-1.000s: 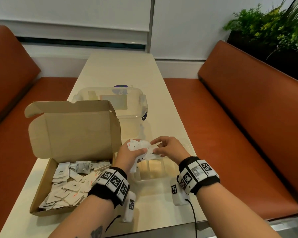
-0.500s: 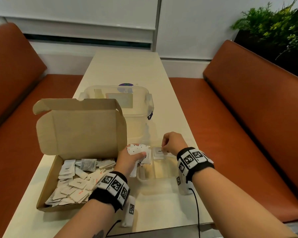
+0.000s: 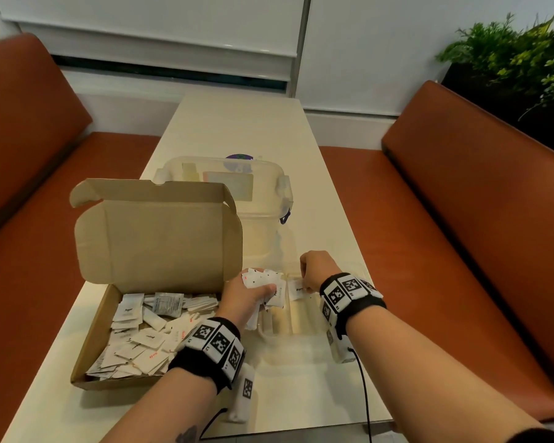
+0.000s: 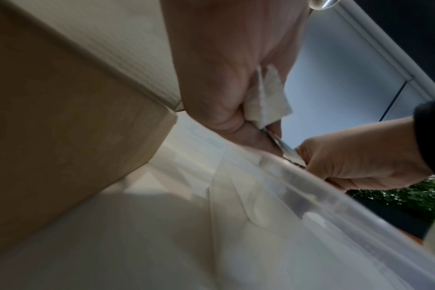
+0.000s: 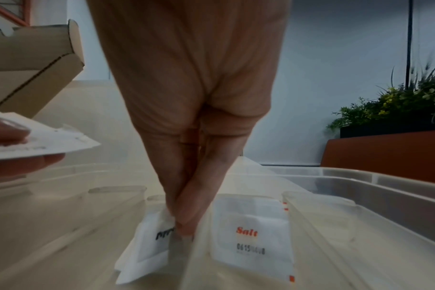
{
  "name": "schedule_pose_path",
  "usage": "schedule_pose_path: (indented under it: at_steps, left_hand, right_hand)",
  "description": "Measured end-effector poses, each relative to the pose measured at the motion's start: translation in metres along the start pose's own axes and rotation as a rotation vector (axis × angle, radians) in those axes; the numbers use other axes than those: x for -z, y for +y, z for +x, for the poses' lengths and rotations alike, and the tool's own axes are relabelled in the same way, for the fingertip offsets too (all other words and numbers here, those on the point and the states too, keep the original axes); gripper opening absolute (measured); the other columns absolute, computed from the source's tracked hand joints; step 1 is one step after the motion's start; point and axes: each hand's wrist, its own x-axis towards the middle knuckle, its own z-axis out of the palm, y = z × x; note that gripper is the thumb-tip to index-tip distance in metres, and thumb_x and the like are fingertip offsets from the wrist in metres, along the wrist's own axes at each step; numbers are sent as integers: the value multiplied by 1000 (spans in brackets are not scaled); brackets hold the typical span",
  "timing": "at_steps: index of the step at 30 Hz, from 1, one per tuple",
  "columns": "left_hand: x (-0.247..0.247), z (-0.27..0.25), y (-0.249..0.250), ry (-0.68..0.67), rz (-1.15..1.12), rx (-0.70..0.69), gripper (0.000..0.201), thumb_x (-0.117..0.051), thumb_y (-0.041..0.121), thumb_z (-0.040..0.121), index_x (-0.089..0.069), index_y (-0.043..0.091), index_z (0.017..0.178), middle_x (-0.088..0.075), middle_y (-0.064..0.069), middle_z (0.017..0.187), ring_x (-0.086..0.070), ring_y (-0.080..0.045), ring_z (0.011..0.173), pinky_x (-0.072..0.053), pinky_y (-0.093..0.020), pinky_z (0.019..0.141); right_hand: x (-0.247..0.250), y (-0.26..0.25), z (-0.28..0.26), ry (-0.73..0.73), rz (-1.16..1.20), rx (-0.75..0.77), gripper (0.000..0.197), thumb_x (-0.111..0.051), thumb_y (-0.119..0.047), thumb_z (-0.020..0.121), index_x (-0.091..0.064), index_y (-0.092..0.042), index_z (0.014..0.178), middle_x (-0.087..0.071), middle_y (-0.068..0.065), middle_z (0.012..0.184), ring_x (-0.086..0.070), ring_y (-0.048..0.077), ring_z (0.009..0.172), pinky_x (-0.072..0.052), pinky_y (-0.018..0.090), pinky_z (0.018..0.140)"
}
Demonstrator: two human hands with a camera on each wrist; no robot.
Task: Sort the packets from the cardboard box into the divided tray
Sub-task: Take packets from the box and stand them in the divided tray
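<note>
2 hands (image 3: 317, 270), 1 tray (image 3: 304, 330)

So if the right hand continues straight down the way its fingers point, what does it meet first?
Probably the floor of the divided tray. The right hand pinches a pepper packet already low in one compartment, beside the salt packet; the remaining gap is unclear.

One cardboard box (image 3: 160, 238), one divided tray (image 3: 304, 327), one lidded clear tub (image 3: 263, 193) — packets (heaped, overlapping) too many to count.
</note>
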Motion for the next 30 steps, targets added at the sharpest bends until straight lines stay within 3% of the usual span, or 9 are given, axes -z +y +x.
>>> schedule_pose_path:
  at_steps: [4,6,8,10,14,18,21,26,30]
  left_hand:
    - [0,1,0,-16,-4,13,24,-71,2,79,-62,20,92,-67,-9,94,-64,-23,81,-48,-32,67]
    - [0,1,0,-9,0,16,25,-72,3,79,-62,20,93,-68,-10,95,-65,-24,84,-49,-32,68]
    - [0,1,0,2,15,8,24,-72,3,78,-62,20,93,-68,-9,95,-65,-23,83,-50,-32,68]
    - [0,0,1,2,32,2,24,-72,5,79,-62,21,92,-68,-9,95,-65,-24,84,-50,-32,69]
    - [0,-1,3,11,48,-6,23,-71,4,79,-62,21,92,-69,-9,96,-65,-23,83,-51,-32,69]
    - [-1,-3,5,10,58,0,23,-71,4,80,-62,18,96,-68,-12,101,-66,-29,92,-54,-39,81]
    - [-2,-6,7,12,53,6,24,-71,4,80,-62,17,98,-68,-12,101,-65,-28,90,-54,-37,78]
    - [-3,-9,10,21,37,5,24,-69,2,81,-61,13,101,-67,-14,100,-64,-26,86,-52,-32,68]
    - [-6,-10,11,41,27,-17,22,-69,6,82,-61,19,97,-67,-12,97,-63,-24,83,-51,-32,66]
  right_hand:
    - [-2,0,-3,-50,-6,20,30,-58,10,81,-43,-11,65,-64,17,111,-62,27,98,-53,32,87]
    - [-3,0,-4,-95,-13,41,13,-59,10,81,-59,-3,79,-65,18,110,-63,29,100,-53,35,88]
    - [-5,-1,-3,-128,-24,47,18,-58,7,83,-67,3,98,-67,18,109,-64,30,102,-53,36,90]
    - [-7,-1,-3,-144,-38,35,22,-56,3,87,-67,3,105,-67,18,110,-64,30,102,-53,35,91]
    - [-9,-2,-3,-125,-132,43,22,-54,-4,89,-66,-1,106,-66,15,110,-63,28,100,-50,31,85]
    - [-11,0,-3,-123,-197,48,20,-54,-10,91,-64,-2,107,-65,13,111,-61,26,94,-49,31,84]
    - [-11,0,-3,-118,-185,55,21,-53,-10,92,-63,-1,108,-63,13,114,-61,27,98,-49,31,85]
    - [-7,0,-6,-63,54,76,20,-59,-12,88,-71,-7,104,-68,8,107,-63,22,99,-51,30,89]
    - [-2,-3,-22,17,447,96,9,-63,-15,86,-67,-12,93,-68,3,84,-59,10,67,-50,21,62]
